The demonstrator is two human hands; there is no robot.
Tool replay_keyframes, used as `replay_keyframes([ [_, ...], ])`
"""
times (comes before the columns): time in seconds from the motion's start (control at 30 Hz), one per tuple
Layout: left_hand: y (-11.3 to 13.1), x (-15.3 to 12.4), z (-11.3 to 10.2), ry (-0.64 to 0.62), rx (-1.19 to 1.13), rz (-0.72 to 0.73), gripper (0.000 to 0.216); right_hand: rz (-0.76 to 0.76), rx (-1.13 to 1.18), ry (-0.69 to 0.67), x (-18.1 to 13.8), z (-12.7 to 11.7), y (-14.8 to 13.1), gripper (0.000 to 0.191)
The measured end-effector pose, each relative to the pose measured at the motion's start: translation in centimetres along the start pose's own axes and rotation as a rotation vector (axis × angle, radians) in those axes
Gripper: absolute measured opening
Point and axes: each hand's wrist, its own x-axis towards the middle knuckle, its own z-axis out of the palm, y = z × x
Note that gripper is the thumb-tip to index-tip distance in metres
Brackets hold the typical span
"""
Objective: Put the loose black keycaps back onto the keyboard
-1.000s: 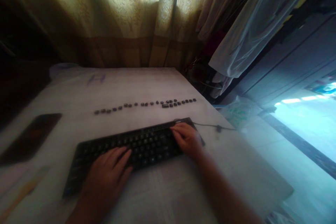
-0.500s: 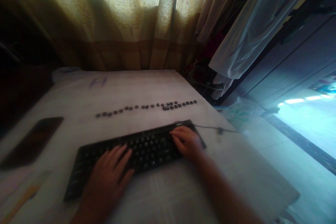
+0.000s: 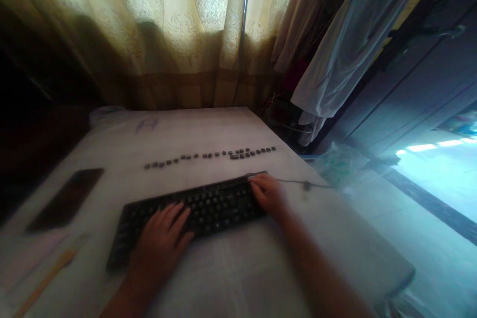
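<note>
A black keyboard (image 3: 216, 206) lies at a slant on the white-covered table (image 3: 201, 129). My left hand (image 3: 160, 238) rests on its left half, fingers spread over the keys. At the far right corner of the keyboard is my right hand (image 3: 271, 196), its fingers drawn together against the top edge. Whatever these fingers may hold is too small and blurred to make out. Beyond the keyboard, several loose black keycaps (image 3: 234, 157) form an uneven line across the table.
A dark flat phone-like slab (image 3: 69, 196) lies at left. Nearer are an orange-handled tool (image 3: 48, 278) and a pinkish flat item (image 3: 33, 253). A cable (image 3: 316, 185) runs off to the right. Curtains (image 3: 179, 49) hang behind, clothes (image 3: 328, 74) at right.
The view has shifted a little, so the keyboard's left end and the phone-like slab sit further right. My right hand has moved slightly towards the keyboard's far right corner. My left hand stays on the keys.
</note>
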Motion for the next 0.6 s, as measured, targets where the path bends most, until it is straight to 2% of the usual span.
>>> replay_keyframes([
  [0.17,0.1,-0.1,0.0,-0.004,0.004,-0.023,0.044,-0.038,-0.022,0.006,0.1,-0.2,-0.7,0.023],
  [0.3,0.1,-0.1,0.0,0.005,0.015,-0.021,0.043,-0.134,-0.034,0.012,0.1,-0.3,-3.0,0.019],
  [0.47,0.1,0.0,-0.2,-0.003,0.034,-0.011,0.044,-0.26,0.05,-0.135,-0.3,0.7,-6.3,0.017],
  [0.6,0.1,0.1,-0.2,0.008,0.05,0.013,0.046,-0.285,0.012,-0.255,-0.6,1.7,-6.9,0.019],
])
